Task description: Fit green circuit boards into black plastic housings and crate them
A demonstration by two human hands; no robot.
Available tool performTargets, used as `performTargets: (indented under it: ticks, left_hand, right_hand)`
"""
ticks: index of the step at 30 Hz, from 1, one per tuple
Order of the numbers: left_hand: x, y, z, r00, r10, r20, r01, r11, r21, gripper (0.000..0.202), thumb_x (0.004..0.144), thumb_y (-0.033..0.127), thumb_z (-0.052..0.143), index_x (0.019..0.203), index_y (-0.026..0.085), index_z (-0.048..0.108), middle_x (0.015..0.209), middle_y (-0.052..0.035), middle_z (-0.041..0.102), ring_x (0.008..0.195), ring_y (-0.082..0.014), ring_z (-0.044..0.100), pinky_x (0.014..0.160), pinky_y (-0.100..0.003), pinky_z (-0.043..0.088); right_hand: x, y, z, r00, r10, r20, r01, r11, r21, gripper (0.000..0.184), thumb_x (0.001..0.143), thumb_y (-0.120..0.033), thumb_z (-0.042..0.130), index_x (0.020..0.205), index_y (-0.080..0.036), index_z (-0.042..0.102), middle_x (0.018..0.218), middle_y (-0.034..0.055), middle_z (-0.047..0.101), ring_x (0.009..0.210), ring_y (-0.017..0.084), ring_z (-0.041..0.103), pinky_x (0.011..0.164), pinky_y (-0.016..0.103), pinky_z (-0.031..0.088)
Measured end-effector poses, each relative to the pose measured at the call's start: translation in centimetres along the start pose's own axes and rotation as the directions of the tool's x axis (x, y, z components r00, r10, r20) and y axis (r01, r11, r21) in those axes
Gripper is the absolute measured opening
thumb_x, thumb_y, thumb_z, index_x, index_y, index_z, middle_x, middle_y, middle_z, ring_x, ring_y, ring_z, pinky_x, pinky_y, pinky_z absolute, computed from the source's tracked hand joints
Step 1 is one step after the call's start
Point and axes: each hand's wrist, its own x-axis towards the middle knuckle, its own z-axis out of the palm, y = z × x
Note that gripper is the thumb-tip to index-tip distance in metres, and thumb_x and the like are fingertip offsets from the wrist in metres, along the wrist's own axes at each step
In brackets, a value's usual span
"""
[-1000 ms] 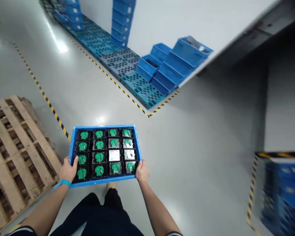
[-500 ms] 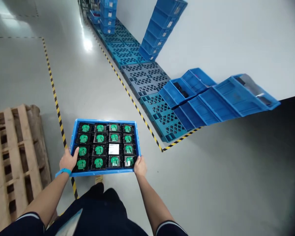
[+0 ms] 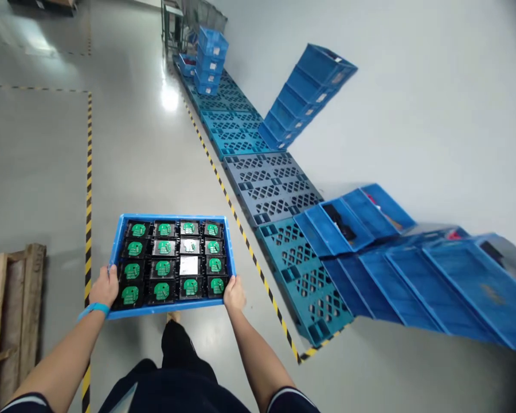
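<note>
We hold the blue crate (image 3: 172, 308) above the floor (image 3: 133, 160) in front of us, left hand (image 3: 105, 285) and right hand (image 3: 234, 293) closed around opposite short sides, probably to keep its rows of black parts (image 3: 162, 268) level and settled.

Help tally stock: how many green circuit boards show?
15 boards in the blue plastic tray: three in third row down, four per other row; a white sheet may hide another.
</note>
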Motion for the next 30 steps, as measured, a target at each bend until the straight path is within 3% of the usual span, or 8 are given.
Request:
performTargets:
  ticks: [3, 8, 14, 21, 30]
  left_hand:
    - [7.8, 5.2, -1.5, 1.000, -0.010, 0.017, 0.011, 0.999, -0.046, 0.059, 0.105, 0.052, 0.023, 0.148, 0.017, 0.043, 0.137, -0.0172, 0.061, 0.121, -0.0283, 0.062, 0.104, -0.052, 0.048]
    - [20.6, 13.7, -3.9, 0.999, -0.029, 0.022, 0.030, 0.998, -0.060, 0.056, 0.104, 0.053, 0.034, 0.148, 0.020, 0.044, 0.132, -0.0138, 0.063, 0.117, -0.0275, 0.063, 0.106, -0.056, 0.047]
    - [37.1, 25.7, -8.3, 1.000, -0.017, 0.005, 0.018, 0.999, -0.043, 0.053, 0.104, 0.051, 0.040, 0.148, 0.021, 0.044, 0.137, -0.0135, 0.060, 0.120, -0.0272, 0.062, 0.107, -0.055, 0.047]
    - [57.9, 39.9, -13.4, 0.998, -0.063, 0.031, 0.060, 0.995, 0.074, 0.048, 0.100, 0.052, 0.051, 0.133, 0.018, 0.058, 0.126, -0.0120, 0.066, 0.116, -0.0270, 0.063, 0.106, -0.056, 0.047]
    - [84.3, 59.3, -21.3, 0.994, -0.106, 0.026, 0.103, 0.991, 0.081, 0.045, 0.099, 0.049, 0.056, 0.128, 0.016, 0.060, 0.121, -0.0109, 0.067, 0.110, -0.0249, 0.065, 0.100, -0.052, 0.052]
  right_hand:
    - [7.3, -8.3, -1.2, 0.999, -0.042, 0.015, 0.042, 0.999, -0.001, 0.045, 0.107, -0.039, 0.020, 0.126, -0.020, 0.057, 0.109, 0.0110, 0.073, 0.095, 0.025, 0.069, 0.077, 0.034, 0.044]
    - [19.1, -21.5, -2.4, 0.994, -0.108, 0.029, 0.108, 0.994, 0.008, 0.050, 0.107, -0.037, 0.018, 0.138, -0.018, 0.052, 0.132, 0.0150, 0.065, 0.117, 0.026, 0.063, 0.087, 0.034, 0.045]
    - [31.3, -37.7, -3.8, 0.996, -0.060, 0.063, 0.060, 0.998, 0.001, 0.049, 0.106, -0.039, 0.021, 0.132, -0.019, 0.058, 0.115, 0.0145, 0.073, 0.101, 0.030, 0.069, 0.081, 0.037, 0.046]
    - [45.8, -56.7, -4.6, 0.999, -0.020, 0.049, 0.020, 1.000, -0.009, 0.057, 0.106, -0.048, 0.016, 0.122, -0.021, 0.063, 0.112, 0.0152, 0.074, 0.099, 0.031, 0.070, 0.079, 0.037, 0.047]
    - [67.3, -85.1, -6.9, 0.993, -0.072, 0.091, 0.082, 0.990, -0.114, 0.054, 0.106, -0.041, 0.025, 0.130, -0.013, 0.065, 0.115, 0.0196, 0.074, 0.104, 0.033, 0.071, 0.086, 0.038, 0.051]
